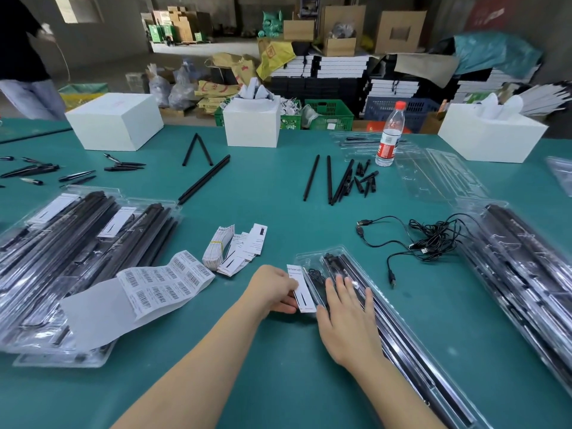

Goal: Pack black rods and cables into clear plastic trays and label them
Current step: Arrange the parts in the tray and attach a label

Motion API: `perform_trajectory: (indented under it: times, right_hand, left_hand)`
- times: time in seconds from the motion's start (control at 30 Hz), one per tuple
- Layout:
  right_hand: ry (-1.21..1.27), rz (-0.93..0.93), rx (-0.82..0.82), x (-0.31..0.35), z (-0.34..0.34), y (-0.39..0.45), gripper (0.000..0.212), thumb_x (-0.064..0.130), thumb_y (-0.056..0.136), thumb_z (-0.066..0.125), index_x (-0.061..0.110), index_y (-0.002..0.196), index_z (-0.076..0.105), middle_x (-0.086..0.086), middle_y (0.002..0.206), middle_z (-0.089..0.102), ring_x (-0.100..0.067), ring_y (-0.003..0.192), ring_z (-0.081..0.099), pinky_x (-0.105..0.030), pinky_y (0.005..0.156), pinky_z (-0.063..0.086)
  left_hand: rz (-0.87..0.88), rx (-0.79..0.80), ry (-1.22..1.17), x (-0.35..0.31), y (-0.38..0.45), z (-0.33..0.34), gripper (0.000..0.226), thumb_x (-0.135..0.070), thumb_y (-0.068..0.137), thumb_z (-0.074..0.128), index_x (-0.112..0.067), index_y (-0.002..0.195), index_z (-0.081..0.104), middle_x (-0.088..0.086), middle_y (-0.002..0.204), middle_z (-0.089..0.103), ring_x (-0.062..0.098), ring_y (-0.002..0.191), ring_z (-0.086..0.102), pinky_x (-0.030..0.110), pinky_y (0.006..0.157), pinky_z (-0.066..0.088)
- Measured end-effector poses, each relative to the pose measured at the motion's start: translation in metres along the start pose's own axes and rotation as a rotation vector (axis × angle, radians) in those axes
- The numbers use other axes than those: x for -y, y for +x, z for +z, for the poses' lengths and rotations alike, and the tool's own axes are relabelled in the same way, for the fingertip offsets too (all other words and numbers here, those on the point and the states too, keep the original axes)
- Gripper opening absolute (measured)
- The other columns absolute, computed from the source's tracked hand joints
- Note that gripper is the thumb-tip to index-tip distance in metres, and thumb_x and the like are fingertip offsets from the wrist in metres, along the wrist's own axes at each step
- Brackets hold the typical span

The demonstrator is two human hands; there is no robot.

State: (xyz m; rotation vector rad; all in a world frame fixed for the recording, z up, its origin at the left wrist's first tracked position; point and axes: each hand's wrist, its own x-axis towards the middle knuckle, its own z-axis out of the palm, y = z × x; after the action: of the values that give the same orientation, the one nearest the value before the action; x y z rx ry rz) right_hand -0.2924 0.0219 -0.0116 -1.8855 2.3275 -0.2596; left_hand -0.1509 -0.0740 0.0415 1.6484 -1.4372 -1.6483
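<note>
Table (278, 187): green; packed tray stacks at 9 and 3 o'clock
Tray (383, 308): clear, at 5 o'clock, holding black rods and cable
Right hand (346, 317): fingers flat, pressing tray
Left hand (272, 287): pinching white label (301, 287) beside tray

Both bare forearms reach in from the near edge and angle toward each other, the hands close together near the middle. The left hand (272, 287) has its fingers curled, pinching the left edge of a white card (301, 289) between thumb and fingers. The right hand (346, 317) lies palm down with straight, slightly spread fingers, pressing flat on the clear tray (393, 323) just to the right of that card.
</note>
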Motion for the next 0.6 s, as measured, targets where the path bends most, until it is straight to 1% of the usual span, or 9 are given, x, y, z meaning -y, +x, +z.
perform_trajectory:
  times: [0.1, 0.23, 0.37, 0.43, 0.47, 0.5, 0.57, 0.6]
  right_hand:
    - [0.003, -0.001, 0.002, 0.000, -0.002, -0.001, 0.064, 0.047, 0.101, 0.014, 0.022, 0.159, 0.005, 0.002, 0.167, -0.002, -0.014, 0.153, -0.010, -0.050, 0.122, -0.012]
    - [0.018, 0.000, 0.002, 0.000, -0.003, -0.001, 0.064, 0.046, 0.101, 0.015, 0.022, 0.159, 0.006, 0.002, 0.167, -0.001, -0.013, 0.153, -0.010, -0.049, 0.122, -0.011]
    - [0.036, -0.002, -0.001, -0.001, -0.003, 0.000, 0.063, 0.047, 0.101, 0.016, 0.023, 0.159, 0.007, 0.003, 0.167, 0.000, -0.013, 0.153, -0.009, -0.049, 0.122, -0.011]
    - [0.039, -0.002, -0.005, -0.002, -0.002, 0.000, 0.063, 0.047, 0.101, 0.016, 0.023, 0.159, 0.009, 0.003, 0.167, 0.001, -0.013, 0.153, -0.009, -0.049, 0.122, -0.012]
    - [0.043, -0.003, -0.007, -0.002, -0.002, 0.000, 0.062, 0.047, 0.101, 0.016, 0.023, 0.159, 0.009, 0.003, 0.167, 0.002, -0.013, 0.153, -0.008, -0.049, 0.122, -0.011]
    - [0.049, -0.003, -0.009, -0.002, -0.002, 0.000, 0.062, 0.047, 0.102, 0.016, 0.023, 0.159, 0.010, 0.003, 0.167, 0.003, -0.013, 0.153, -0.008, -0.049, 0.122, -0.011]
    - [0.071, -0.003, -0.010, -0.003, -0.003, 0.001, 0.062, 0.047, 0.102, 0.016, 0.023, 0.159, 0.011, 0.003, 0.167, 0.004, -0.013, 0.153, -0.008, -0.048, 0.122, -0.012]
    - [0.080, -0.001, -0.008, -0.003, -0.003, 0.001, 0.062, 0.047, 0.102, 0.016, 0.023, 0.159, 0.011, 0.003, 0.167, 0.004, -0.012, 0.153, -0.008, -0.048, 0.122, -0.013]
  left_hand:
    - [0.008, 0.009, 0.020, -0.001, 0.003, 0.000, 0.011, 0.000, 0.092, 0.060, -0.002, 0.082, 0.059, 0.017, 0.076, 0.064, 0.018, 0.048, 0.064, 0.030, 0.049, 0.058]
    - [-0.004, 0.035, -0.040, 0.002, 0.008, 0.000, 0.002, -0.002, 0.095, 0.062, -0.001, 0.095, 0.062, 0.020, 0.087, 0.066, 0.023, 0.062, 0.065, 0.033, 0.058, 0.062]
    - [-0.044, 0.048, -0.105, 0.004, 0.013, -0.001, 0.007, -0.002, 0.097, 0.061, -0.001, 0.103, 0.064, 0.019, 0.092, 0.068, 0.024, 0.067, 0.065, 0.033, 0.062, 0.062]
    - [-0.047, 0.045, -0.120, 0.002, 0.015, -0.001, 0.005, -0.001, 0.095, 0.063, -0.001, 0.099, 0.063, 0.020, 0.093, 0.067, 0.026, 0.072, 0.066, 0.034, 0.063, 0.063]
    - [-0.036, 0.037, -0.116, 0.000, 0.016, 0.000, 0.002, 0.001, 0.094, 0.064, -0.001, 0.095, 0.063, 0.020, 0.094, 0.067, 0.027, 0.075, 0.067, 0.034, 0.064, 0.063]
    - [-0.021, 0.023, -0.104, -0.002, 0.017, 0.001, 0.005, 0.002, 0.093, 0.065, -0.001, 0.090, 0.062, 0.020, 0.094, 0.066, 0.028, 0.078, 0.067, 0.034, 0.065, 0.063]
    - [0.002, 0.008, -0.091, -0.006, 0.019, 0.004, 0.009, 0.004, 0.093, 0.064, 0.000, 0.085, 0.062, 0.020, 0.093, 0.066, 0.028, 0.077, 0.068, 0.035, 0.066, 0.063]
    - [0.004, 0.013, -0.093, -0.008, 0.020, 0.005, 0.009, 0.004, 0.093, 0.063, 0.000, 0.086, 0.061, 0.021, 0.093, 0.067, 0.028, 0.077, 0.068, 0.036, 0.067, 0.063]
